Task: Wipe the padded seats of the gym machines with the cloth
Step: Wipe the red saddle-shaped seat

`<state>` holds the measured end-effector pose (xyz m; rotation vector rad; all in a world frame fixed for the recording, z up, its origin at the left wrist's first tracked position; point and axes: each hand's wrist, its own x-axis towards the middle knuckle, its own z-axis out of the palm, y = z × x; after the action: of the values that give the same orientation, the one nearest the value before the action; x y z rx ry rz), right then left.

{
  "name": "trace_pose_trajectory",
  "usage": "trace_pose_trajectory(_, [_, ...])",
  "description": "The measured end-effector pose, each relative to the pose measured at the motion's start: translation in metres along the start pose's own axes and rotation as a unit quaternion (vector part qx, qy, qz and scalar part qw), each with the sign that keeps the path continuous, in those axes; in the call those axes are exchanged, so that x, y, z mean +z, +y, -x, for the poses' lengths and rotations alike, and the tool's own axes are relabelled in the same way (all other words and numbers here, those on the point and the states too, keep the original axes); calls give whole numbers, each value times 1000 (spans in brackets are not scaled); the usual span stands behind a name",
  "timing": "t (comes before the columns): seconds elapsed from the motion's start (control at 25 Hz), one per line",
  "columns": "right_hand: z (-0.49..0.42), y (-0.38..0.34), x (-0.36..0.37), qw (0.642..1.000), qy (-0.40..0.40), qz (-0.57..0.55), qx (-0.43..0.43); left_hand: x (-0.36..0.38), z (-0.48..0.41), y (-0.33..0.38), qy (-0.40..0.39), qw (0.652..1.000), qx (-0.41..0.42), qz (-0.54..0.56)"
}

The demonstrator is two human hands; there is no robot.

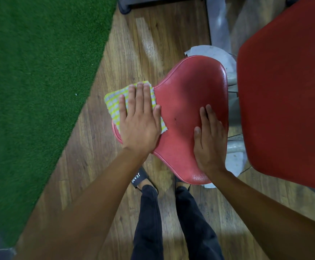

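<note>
Green turf (30, 72) far left, then wood floor (134, 53). Your left hand (139, 121) lies flat, fingers spread, pinning the checked cloth (113, 102) on the narrow end of the red seat (186, 94). Cloth looks thin and limp, so it'll likely bunch; keep the palm on it. Right hand (209, 145) rests flat and empty on the seat's right edge. Bigger red pad (288, 91) beyond.

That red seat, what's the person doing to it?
A person is cleaning a gym machine. The left hand presses a yellow checked cloth flat on the narrow end of the red padded seat. The right hand rests flat on the seat's wider part, with nothing in it. A bigger red pad sits just to the right, with wooden floor underneath.
</note>
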<state>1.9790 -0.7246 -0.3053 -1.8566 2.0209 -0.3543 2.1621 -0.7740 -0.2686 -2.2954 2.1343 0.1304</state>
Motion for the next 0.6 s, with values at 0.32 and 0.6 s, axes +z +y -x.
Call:
trace_pose_trajectory(0.32, [0, 5, -1, 1000, -12, -16, -3, 20, -14, 58, 1, 998, 60, 2])
trace_pose_trajectory(0.6, [-6, 16, -3, 989, -7, -146, -19, 25, 24, 78, -14, 996, 83, 39])
